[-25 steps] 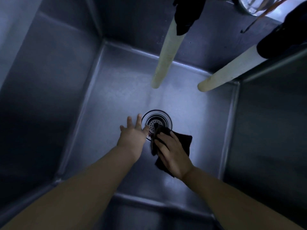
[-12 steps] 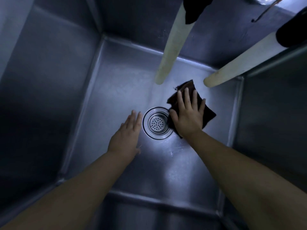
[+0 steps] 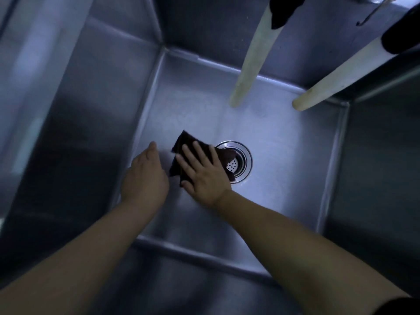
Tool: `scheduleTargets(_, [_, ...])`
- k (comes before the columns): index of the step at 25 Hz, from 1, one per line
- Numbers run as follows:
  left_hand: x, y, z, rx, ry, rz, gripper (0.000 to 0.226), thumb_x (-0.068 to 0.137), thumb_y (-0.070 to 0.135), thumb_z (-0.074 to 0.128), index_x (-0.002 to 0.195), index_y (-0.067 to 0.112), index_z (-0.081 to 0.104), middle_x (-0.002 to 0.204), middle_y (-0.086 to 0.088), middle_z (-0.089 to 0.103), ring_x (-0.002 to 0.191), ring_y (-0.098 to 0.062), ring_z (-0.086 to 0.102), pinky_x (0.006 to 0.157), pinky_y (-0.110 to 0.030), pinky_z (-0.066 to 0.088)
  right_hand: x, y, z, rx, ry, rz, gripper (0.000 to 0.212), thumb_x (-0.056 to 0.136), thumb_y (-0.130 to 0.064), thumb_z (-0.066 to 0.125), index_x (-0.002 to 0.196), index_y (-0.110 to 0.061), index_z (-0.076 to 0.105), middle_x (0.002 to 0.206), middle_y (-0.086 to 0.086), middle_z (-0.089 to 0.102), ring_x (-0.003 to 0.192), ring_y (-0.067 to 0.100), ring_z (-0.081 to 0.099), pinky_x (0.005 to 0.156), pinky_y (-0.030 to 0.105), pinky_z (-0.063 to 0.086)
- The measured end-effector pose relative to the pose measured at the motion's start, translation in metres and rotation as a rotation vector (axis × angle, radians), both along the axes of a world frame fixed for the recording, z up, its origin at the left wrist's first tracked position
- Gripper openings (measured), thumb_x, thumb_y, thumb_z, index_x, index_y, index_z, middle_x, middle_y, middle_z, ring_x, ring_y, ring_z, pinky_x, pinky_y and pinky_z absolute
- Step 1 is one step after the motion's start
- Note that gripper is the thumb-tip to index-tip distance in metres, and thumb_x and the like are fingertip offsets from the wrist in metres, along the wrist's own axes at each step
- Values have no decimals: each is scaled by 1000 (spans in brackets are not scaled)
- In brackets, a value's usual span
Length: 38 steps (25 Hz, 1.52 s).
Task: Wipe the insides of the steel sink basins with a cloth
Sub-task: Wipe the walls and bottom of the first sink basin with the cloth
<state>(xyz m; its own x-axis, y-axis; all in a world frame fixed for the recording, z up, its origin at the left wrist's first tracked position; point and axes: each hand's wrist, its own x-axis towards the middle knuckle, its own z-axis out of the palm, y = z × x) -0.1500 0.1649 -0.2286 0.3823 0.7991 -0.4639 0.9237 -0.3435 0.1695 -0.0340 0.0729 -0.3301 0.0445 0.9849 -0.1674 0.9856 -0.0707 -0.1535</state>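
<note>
Down on the floor of the steel basin (image 3: 284, 160) I see my right hand (image 3: 202, 171) lying flat on the dark cloth (image 3: 181, 144), fingers straight and slightly spread, palm pressing it against the metal. That cloth sits under and just beyond the hand: one pointed corner sticks out past the fingertips toward the far wall, a dark edge shows on the thumb side, and its other end reaches over the near rim of the drain (image 3: 238, 162), covering part of it. My left hand (image 3: 145, 176) rests just beside the cloth on its left, fingers held together and straight, pointing toward the far left corner; I cannot tell whether its palm actually touches the basin floor or whether its edge meets the cloth. Both hands are a little blurred.

Inside the basin I see only the cloth and the round drain, whose perforated strainer shows in the uncovered half, ringed by a bright steel collar. Light pools on the floor around it, while the side walls stay dark.

Over the far part of the basin two pale tubes (image 3: 252, 60) hang down at a slant, each with a black piece at its upper end, their lower ends clear of the floor.

I find no brand, label or writing that can be read.
</note>
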Motion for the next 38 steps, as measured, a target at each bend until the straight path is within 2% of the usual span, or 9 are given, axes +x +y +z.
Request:
scheduleTargets(3, [-7, -6, 7, -61, 41, 2, 53, 93, 14, 43, 143, 6, 27, 145, -16, 39, 131, -32, 38, 100, -43, 37, -14, -48, 1, 6, 19, 161, 67, 85, -50, 39, 145, -22, 34, 154, 6, 28, 144, 32, 17, 113, 58, 12])
scheduleTargets(7, [-16, -10, 15, -108, 81, 8, 38, 91, 16, 47, 128, 5, 41, 133, -18, 49, 121, -36, 47, 92, -43, 41, -5, -126, 6, -31, -21, 274, 68, 87, -52, 41, 147, -22, 29, 155, 6, 26, 144, 32, 15, 112, 58, 11])
scheduleTargets(13, [-29, -7, 11, -118, 108, 0, 39, 91, 15, 49, 128, 5, 43, 132, -18, 49, 120, -36, 48, 95, -42, 41, 64, -155, 15, -101, -71, 49, 76, 84, -55, 44, 147, -17, 26, 154, 10, 25, 143, 34, 16, 109, 60, 17])
scheduleTargets(18, [-25, -5, 3, -184, 148, -72, 48, 95, 23, 44, 141, 13, 33, 145, -10, 37, 128, -30, 42, 102, -39, 37, 119, -92, 14, -138, -149, -315, 71, 88, -52, 33, 146, -10, 30, 153, 15, 29, 141, 38, 22, 111, 57, 17])
scheduleTargets(21, [-23, -2, -2, -188, 148, -123, 47, 96, 24, 42, 141, 15, 33, 146, -7, 36, 127, -28, 43, 101, -38, 39, 125, -32, 13, -137, -158, -427, 71, 90, -52, 27, 147, -9, 27, 153, 16, 27, 141, 38, 22, 112, 57, 16])
scheduleTargets(28, [-22, 3, -7, -109, 125, -177, 46, 94, 22, 45, 138, 16, 34, 142, -5, 38, 123, -27, 44, 97, -38, 39, 51, 105, 9, -122, -100, -196, 72, 93, -55, 24, 152, -19, 3, 160, 5, 0, 146, 30, -6, 116, 55, 0])
scheduleTargets(32, [-22, 5, -12, -88, 128, -195, 49, 95, 23, 43, 141, 16, 29, 145, -4, 34, 124, -26, 43, 97, -37, 39, 37, 163, 6, -145, -68, -39, 72, 94, -58, 22, 151, -24, -4, 160, 2, -7, 146, 27, -11, 116, 53, 0])
scheduleTargets(34, [-24, 4, -14, -70, 131, -207, 49, 95, 23, 43, 141, 16, 30, 145, -4, 34, 123, -26, 44, 98, -37, 39, 55, 177, 6, -139, -68, -41, 74, 92, -61, 23, 151, -25, -3, 160, 0, -5, 146, 26, -11, 117, 51, 0])
scheduleTargets(38, [-24, 2, -16, -85, 140, -218, 47, 96, 25, 42, 140, 17, 31, 146, -3, 32, 125, -26, 43, 101, -37, 39, 110, 163, 3, -63, -120, -222, 79, 87, -63, 28, 152, -23, 6, 160, 0, 3, 147, 25, -2, 118, 48, 2])
